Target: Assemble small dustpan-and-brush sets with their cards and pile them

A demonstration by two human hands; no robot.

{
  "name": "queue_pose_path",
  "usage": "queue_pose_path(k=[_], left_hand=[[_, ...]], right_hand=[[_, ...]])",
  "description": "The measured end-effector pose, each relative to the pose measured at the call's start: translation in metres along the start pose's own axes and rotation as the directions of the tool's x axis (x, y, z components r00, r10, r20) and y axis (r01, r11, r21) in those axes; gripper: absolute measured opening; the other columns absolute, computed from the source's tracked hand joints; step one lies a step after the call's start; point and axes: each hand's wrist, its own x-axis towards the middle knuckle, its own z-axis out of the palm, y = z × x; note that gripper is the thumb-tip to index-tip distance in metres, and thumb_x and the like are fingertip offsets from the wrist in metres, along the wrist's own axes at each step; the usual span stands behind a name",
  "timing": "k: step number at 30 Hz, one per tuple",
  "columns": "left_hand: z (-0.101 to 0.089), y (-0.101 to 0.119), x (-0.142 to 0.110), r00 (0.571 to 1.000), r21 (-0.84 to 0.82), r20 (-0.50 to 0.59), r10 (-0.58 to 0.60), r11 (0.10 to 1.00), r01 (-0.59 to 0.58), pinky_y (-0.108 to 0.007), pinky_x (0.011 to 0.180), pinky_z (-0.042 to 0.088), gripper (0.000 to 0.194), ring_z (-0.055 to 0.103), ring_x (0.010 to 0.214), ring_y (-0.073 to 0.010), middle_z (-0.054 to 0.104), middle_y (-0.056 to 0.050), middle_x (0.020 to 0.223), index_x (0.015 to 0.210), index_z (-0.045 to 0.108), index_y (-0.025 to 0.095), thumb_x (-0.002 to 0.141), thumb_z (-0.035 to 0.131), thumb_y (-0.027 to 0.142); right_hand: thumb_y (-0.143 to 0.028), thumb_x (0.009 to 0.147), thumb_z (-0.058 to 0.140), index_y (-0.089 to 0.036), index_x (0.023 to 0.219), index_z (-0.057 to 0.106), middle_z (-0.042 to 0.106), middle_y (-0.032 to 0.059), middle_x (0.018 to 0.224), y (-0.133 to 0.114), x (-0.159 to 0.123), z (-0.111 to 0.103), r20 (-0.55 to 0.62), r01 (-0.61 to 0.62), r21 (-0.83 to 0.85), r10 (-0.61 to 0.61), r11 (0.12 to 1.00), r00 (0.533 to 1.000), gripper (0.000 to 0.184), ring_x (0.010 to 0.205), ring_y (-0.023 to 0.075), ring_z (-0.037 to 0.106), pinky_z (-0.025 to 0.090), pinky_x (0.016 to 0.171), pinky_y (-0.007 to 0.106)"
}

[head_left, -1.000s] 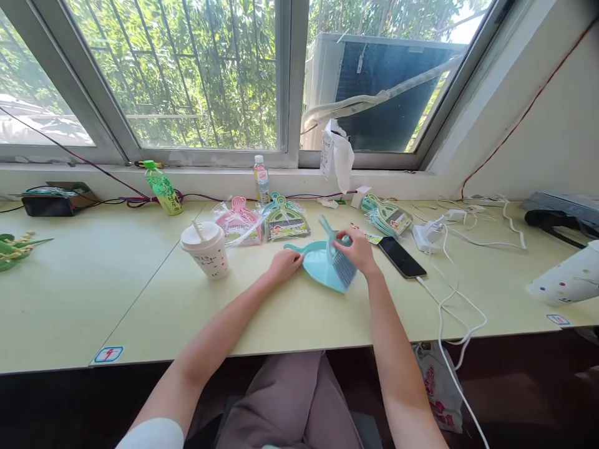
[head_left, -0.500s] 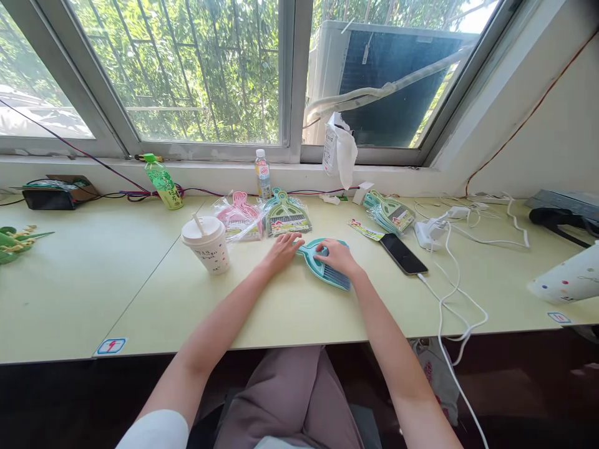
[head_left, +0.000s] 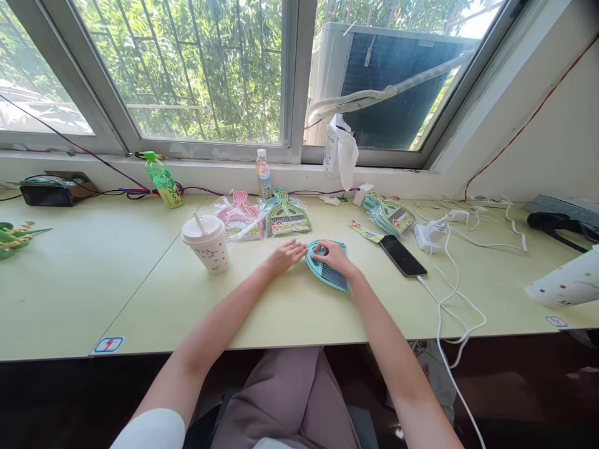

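A small teal dustpan (head_left: 314, 270) lies on the table before me, with a matching hand brush (head_left: 336, 278) in its pan, dark bristles toward the lower right. My left hand (head_left: 285, 258) is at the dustpan's left end, fingers together and fairly straight over its handle, which they hide. From the right, my right hand (head_left: 335, 258) reaches over the pan; thumb and fingers pinch the brush near its handle. Bagged sets of the same kind stand behind: a pink one (head_left: 240, 217), a green one (head_left: 286, 216) and a teal-green one (head_left: 389, 213).
A lidded paper cup (head_left: 206, 244) with a straw stands left of my hands. To the right lie a phone (head_left: 402, 255), a white charger (head_left: 428, 237) and loose cables. Bottles (head_left: 163, 181) stand along the window wall, and a white cup (head_left: 568, 280) lies at far right.
My left hand's fingers have drawn closer together and now cover the dustpan handle, which was partly visible before. My right hand and the brush have shifted only slightly.
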Motion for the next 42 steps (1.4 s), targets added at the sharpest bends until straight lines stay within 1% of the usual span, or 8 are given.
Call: queue_pose_path(k=[10, 15, 19, 22, 24, 31, 38, 42], left_hand=[[-0.002, 0.003, 0.002, 0.999, 0.035, 0.054, -0.004, 0.999, 0.002, -0.040, 0.106, 0.041, 0.032, 0.061, 0.112, -0.0189, 0.065, -0.015, 0.119, 0.106, 0.062, 0.012, 0.091, 0.035, 0.005], [-0.008, 0.010, 0.008, 0.950, -0.087, -0.204, -0.238, 0.971, 0.225, -0.049, 0.117, 0.019, 0.042, 0.041, 0.134, -0.0219, 0.050, -0.011, 0.139, 0.128, 0.051, 0.022, 0.090, 0.038, 0.009], [-0.006, 0.025, 0.021, 0.710, -0.697, -0.099, -0.697, 0.558, 0.451, -0.049, 0.111, 0.031, 0.054, 0.043, 0.131, -0.0269, 0.044, -0.013, 0.143, 0.143, 0.033, 0.024, 0.091, 0.046, 0.035], [0.001, 0.037, 0.028, 0.713, -0.885, 0.399, -0.577, -0.040, 0.463, -0.046, 0.095, 0.047, 0.057, 0.059, 0.111, -0.0293, 0.061, -0.012, 0.123, 0.136, 0.043, 0.023, 0.086, 0.052, 0.050], [0.004, 0.041, 0.029, 0.701, -0.851, 0.521, -0.487, -0.228, 0.473, -0.044, 0.091, 0.049, 0.061, 0.061, 0.105, -0.0294, 0.064, -0.010, 0.116, 0.131, 0.048, 0.022, 0.077, 0.066, 0.044], [0.001, 0.026, 0.023, 0.587, -0.842, 0.539, -0.604, -0.408, 0.353, -0.034, 0.081, 0.054, 0.049, 0.065, 0.090, -0.0201, 0.068, -0.005, 0.101, 0.114, 0.056, 0.020, 0.067, 0.066, 0.022], [0.001, 0.010, 0.023, 0.496, -0.789, 0.562, -0.662, -0.609, 0.081, -0.038, 0.094, 0.050, 0.029, 0.066, 0.095, -0.0244, 0.071, -0.009, 0.096, 0.099, 0.064, 0.015, 0.077, 0.059, 0.034], [0.001, 0.007, 0.023, 0.483, -0.795, 0.552, -0.679, -0.603, 0.060, -0.042, 0.098, 0.048, 0.030, 0.065, 0.101, -0.0281, 0.072, -0.010, 0.093, 0.099, 0.064, 0.015, 0.077, 0.060, 0.035]], right_hand=[[-0.034, 0.071, 0.061, -0.022, 0.074, 0.061, 0.064, -0.0008, 0.083, -0.006, -0.002, 0.003, -0.009, -0.029, -0.037, 0.028, 0.999, 1.000, 0.013, 0.075, 0.0153, 0.054, 0.039, 0.070, 0.026], [-0.038, 0.071, 0.062, -0.023, 0.077, 0.063, 0.067, -0.0015, 0.085, -0.016, -0.001, 0.007, -0.186, -0.107, 0.030, 0.111, 0.994, 0.976, 0.016, 0.072, 0.0151, 0.056, 0.040, 0.069, 0.027], [-0.042, 0.073, 0.061, -0.023, 0.078, 0.060, 0.066, 0.0007, 0.087, -0.019, 0.001, 0.015, -0.451, -0.187, 0.059, 0.193, 0.981, 0.871, 0.019, 0.075, 0.0172, 0.058, 0.042, 0.071, 0.029], [-0.042, 0.075, 0.060, -0.023, 0.078, 0.060, 0.065, 0.0023, 0.086, -0.018, 0.002, 0.019, -0.510, -0.156, 0.087, 0.179, 0.984, 0.842, 0.020, 0.073, 0.0171, 0.057, 0.043, 0.072, 0.030], [-0.042, 0.077, 0.059, -0.022, 0.078, 0.061, 0.065, 0.0030, 0.086, -0.013, 0.005, 0.017, -0.489, -0.069, 0.125, 0.122, 0.990, 0.864, 0.021, 0.070, 0.0161, 0.056, 0.044, 0.071, 0.030], [-0.027, 0.084, 0.040, -0.015, 0.108, 0.060, 0.059, 0.0151, 0.117, 0.063, 0.014, -0.024, -0.704, -0.267, 0.058, 0.229, 0.962, 0.672, 0.033, 0.112, 0.0261, 0.051, 0.041, 0.093, 0.041], [-0.029, 0.083, 0.046, -0.013, 0.106, 0.061, 0.060, 0.0167, 0.115, 0.131, 0.019, -0.032, -0.392, -0.326, -0.178, 0.237, 0.928, 0.889, 0.033, 0.114, 0.0273, 0.051, 0.036, 0.099, 0.041], [-0.039, 0.087, 0.041, -0.017, 0.083, 0.064, 0.064, 0.0105, 0.090, 0.127, 0.020, -0.027, -0.334, -0.286, -0.117, 0.233, 0.951, 0.913, 0.032, 0.089, 0.0226, 0.058, 0.043, 0.087, 0.036]])
